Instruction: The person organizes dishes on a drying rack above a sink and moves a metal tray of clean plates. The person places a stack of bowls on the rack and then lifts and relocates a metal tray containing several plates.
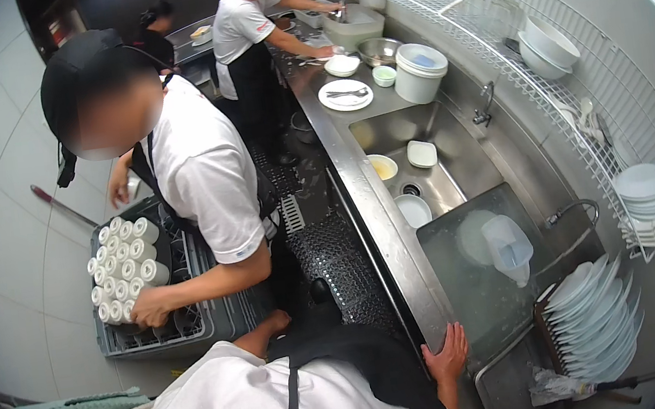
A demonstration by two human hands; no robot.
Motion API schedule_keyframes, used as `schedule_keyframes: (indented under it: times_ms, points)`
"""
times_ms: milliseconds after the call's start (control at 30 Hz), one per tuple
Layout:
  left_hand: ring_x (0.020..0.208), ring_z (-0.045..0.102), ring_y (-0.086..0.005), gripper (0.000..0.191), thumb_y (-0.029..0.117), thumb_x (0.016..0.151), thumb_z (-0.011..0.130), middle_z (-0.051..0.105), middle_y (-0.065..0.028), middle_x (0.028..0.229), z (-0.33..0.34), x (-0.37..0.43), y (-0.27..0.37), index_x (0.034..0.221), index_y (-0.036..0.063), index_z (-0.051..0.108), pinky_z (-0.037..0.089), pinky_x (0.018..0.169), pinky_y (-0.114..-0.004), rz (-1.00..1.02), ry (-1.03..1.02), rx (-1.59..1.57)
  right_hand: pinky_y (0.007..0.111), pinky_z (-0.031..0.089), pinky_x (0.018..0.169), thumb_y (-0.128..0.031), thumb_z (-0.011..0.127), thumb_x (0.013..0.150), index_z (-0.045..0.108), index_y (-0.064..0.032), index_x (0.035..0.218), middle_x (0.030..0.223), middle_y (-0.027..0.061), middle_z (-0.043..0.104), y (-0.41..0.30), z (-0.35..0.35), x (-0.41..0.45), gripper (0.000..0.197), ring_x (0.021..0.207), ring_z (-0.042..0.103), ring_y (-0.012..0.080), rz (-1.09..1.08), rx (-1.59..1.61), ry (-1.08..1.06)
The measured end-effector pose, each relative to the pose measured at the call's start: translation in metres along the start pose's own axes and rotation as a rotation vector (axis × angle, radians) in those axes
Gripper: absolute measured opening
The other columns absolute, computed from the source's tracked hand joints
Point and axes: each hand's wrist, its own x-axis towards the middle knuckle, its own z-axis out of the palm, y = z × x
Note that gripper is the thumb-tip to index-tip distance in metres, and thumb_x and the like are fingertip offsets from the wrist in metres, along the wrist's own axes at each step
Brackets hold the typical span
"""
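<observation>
My right hand lies with its fingers apart on the metal rim of the sink counter. My left hand is near my waist at the bottom middle, partly hidden; whether it holds anything cannot be told. Beside my right hand is a basin filled with cloudy water, in which a clear plastic jug sits. A tap runs water into it. In the adjoining sink lie a square white dish, a bowl with yellowish liquid and a round white dish.
At left a co-worker bends over a grey crate, one hand at white cylindrical containers. Two more people stand farther back. White plates stand in a rack at lower right, below a wire shelf. A plastic bucket stands behind the sink.
</observation>
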Motion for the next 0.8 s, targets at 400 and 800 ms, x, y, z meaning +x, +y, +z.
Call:
schedule_keyframes:
  times_ms: [400,800]
  points:
    - [0.106,0.069,-0.0424,0.041,0.035,0.093,0.058,0.071,-0.0245,0.113,0.024,0.01,-0.024,0.104,-0.0011,0.075,0.053,0.093,-0.05,0.017,0.049,0.061,0.052,0.033,0.119,-0.034,0.089,0.067,0.048,0.0003,0.145,0.153,0.0218,0.046,0.001,0.001,0.0,0.095,0.143,0.041,0.0403,-0.015,0.003,0.0]
    - [0.108,0.07,-0.0414,0.041,0.033,0.09,0.061,0.071,-0.0253,0.115,0.027,0.052,-0.023,0.106,-0.0011,0.076,0.053,0.095,-0.05,0.014,0.095,0.14,0.052,0.034,0.119,-0.035,0.088,0.068,0.048,0.0002,0.145,0.154,0.0226,0.046,0.004,0.005,0.001,0.094,0.143,0.042,0.0396,0.009,0.013,-0.02]
